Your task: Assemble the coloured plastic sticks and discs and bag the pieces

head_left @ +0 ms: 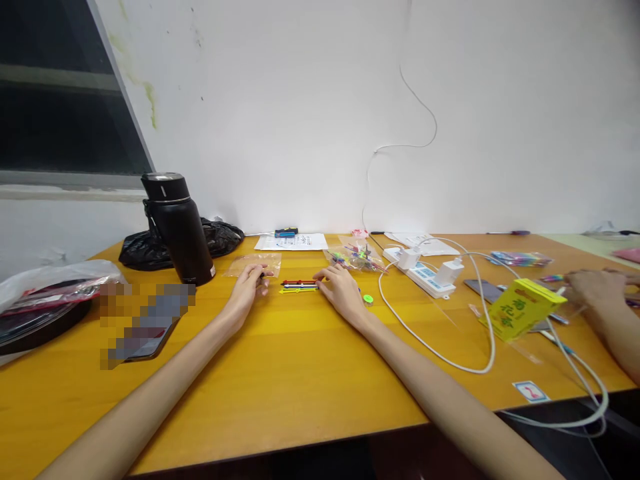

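Note:
My left hand (pixel 245 293) is on the wooden table (pixel 260 373) with its fingers curled. A small dark thing shows at its fingertips, too small to name. Just behind it lies a flat clear plastic bag (pixel 273 260). Several thin coloured sticks, with a yellow stick (pixel 299 289) nearest me, lie side by side between my hands. My right hand (pixel 343 290) rests at their right ends, fingers bent but apart, the fingertips touching or very near them. Beside this hand are a green round piece (pixel 368 299) and a clear bag of small coloured parts (pixel 357 252).
A black bottle (pixel 183 227) and a phone (pixel 155 330) stand and lie at left. At right are a power strip (pixel 430 280), a looping white cable (pixel 450 363) and a yellow box (pixel 525 307). Another person's hand (pixel 595 290) works at the far right. Behind lies a printed sheet (pixel 305 242).

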A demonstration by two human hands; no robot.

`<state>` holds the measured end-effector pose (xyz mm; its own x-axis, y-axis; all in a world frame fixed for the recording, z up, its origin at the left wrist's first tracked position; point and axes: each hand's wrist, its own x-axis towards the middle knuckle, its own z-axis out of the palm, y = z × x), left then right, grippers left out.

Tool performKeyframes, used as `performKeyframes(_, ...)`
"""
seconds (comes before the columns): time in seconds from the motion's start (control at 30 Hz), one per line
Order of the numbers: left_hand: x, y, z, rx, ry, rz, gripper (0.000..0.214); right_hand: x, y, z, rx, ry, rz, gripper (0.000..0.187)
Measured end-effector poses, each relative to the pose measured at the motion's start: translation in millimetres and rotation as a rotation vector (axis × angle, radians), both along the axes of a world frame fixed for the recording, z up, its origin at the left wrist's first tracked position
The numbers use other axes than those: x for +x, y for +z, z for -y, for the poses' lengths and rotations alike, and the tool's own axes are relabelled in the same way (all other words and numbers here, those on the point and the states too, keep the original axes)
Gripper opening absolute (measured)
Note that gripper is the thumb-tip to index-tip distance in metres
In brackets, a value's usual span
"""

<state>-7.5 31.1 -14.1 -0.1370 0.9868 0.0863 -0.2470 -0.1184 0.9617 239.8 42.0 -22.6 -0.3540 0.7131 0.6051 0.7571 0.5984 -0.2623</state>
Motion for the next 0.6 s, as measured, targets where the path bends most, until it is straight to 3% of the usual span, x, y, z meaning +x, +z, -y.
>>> performKeyframes(0.13,4,1.2,3,0.049,-0.141,-0.018,0.053,-5,4.5,5,-0.020,0.089,-0.089,0.010)
performKeyframes(0.3,12,4.6,15,0.098,-0.379,-0.164,0.051,-24,18.5,30,-0.069,0.278,-0.204,0.017)
performKeyframes(0.4,17,2.3,22,0.092,-0.435,-0.250,0.053,-34,23.9,43,-0.072,0.374,-0.187,0.024)
performKeyframes(0.6,17,-0.9,29,0.075,-0.500,-0.292,0.050,-36,21.8,47,-0.071,0.389,-0.168,0.028)
